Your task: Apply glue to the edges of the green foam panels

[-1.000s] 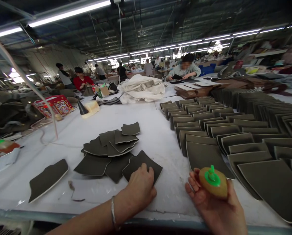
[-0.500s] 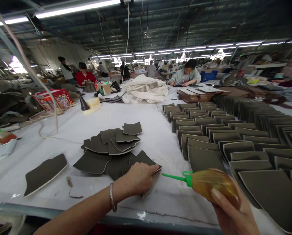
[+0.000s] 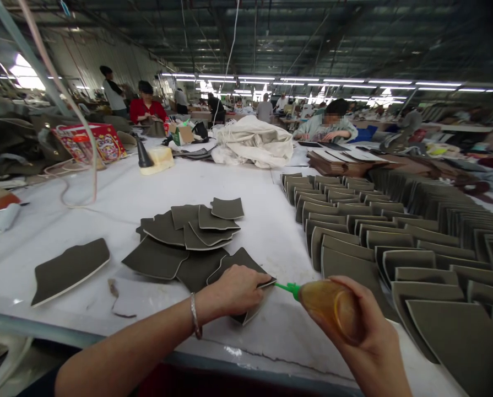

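Observation:
My left hand (image 3: 238,291), a silver bangle at its wrist, grips a dark olive sheet piece (image 3: 238,259) with pale edges. Its index finger lies along the piece's right corner; the other fingers are partly hidden. In my right hand (image 3: 372,331) is a squeeze bottle (image 3: 331,306) of amber liquid, probably glue, tilted with its green nozzle (image 3: 288,287) toward the left. The nozzle tip is at that corner, close to my left fingertip; whether it touches cannot be made out. Beyond my left hand lies a loose pile of similar pieces (image 3: 159,258), and one separate piece (image 3: 71,269) sits further left.
Overlapping rows of olive pieces (image 3: 349,240) fill the table's right side. At the back are a whitish cloth bundle (image 3: 254,140), a black cone on a yellowish block (image 3: 158,160) and a red patterned bag (image 3: 109,142). A hanging cord (image 3: 91,143) drops at left. Co-workers sit beyond.
My right hand has brought the bottle left, so its nozzle now reaches the piece's corner instead of standing apart from it. My left hand keeps its hold. The camera view has shifted slightly.

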Demonstrator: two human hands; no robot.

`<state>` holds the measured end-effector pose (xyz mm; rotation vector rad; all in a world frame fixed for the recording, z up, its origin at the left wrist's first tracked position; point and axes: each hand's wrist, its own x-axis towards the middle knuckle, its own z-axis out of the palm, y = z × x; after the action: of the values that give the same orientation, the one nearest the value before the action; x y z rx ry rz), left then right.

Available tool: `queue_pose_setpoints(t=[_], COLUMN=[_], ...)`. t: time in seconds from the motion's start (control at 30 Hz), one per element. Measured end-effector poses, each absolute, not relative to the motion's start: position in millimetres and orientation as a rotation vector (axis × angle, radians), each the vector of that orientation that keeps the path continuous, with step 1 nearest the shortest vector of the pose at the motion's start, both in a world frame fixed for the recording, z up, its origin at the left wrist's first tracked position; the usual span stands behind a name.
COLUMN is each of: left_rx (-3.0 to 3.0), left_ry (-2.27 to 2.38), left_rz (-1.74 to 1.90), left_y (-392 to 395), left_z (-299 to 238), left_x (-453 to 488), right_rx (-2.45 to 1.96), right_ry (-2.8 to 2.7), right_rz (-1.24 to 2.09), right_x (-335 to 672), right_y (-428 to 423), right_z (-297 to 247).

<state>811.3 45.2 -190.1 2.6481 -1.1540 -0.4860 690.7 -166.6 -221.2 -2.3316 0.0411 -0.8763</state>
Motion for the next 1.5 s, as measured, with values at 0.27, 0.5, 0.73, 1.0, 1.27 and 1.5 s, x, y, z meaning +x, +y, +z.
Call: queue_pose_setpoints(t=[0.27, 0.5, 0.73, 1.0, 1.27, 1.5], left_rx=[2.637, 2.643, 2.659, 2.665, 2.672, 2.681], left_ry=[-1.132, -1.117, -1.106, -1.092, -1.097, -1.108], left_rz=[-0.483, -0.497, -0.499, -0.506, -0.480, -0.438], left_y=[47, 47, 48, 48, 48, 49], left_z=[-193, -192, -193, -193, -195, -198], left_x=[811, 807, 804, 802, 801, 800], right_rx=[-2.433, -2.361, -2.223, -2.107, -2.012, -1.892], right_ry=[-0.007, 0.129, 0.213, 0.276, 0.349, 0.371], right_rz=[-0.859, -0.819, -0.746, -0.637, -0.586, -0.531], right_x=[688, 687, 690, 684, 684, 679], right_y=[-165, -168, -171, -169, -167, -162], right_z=[-218, -225, -230, -234, -237, -240])
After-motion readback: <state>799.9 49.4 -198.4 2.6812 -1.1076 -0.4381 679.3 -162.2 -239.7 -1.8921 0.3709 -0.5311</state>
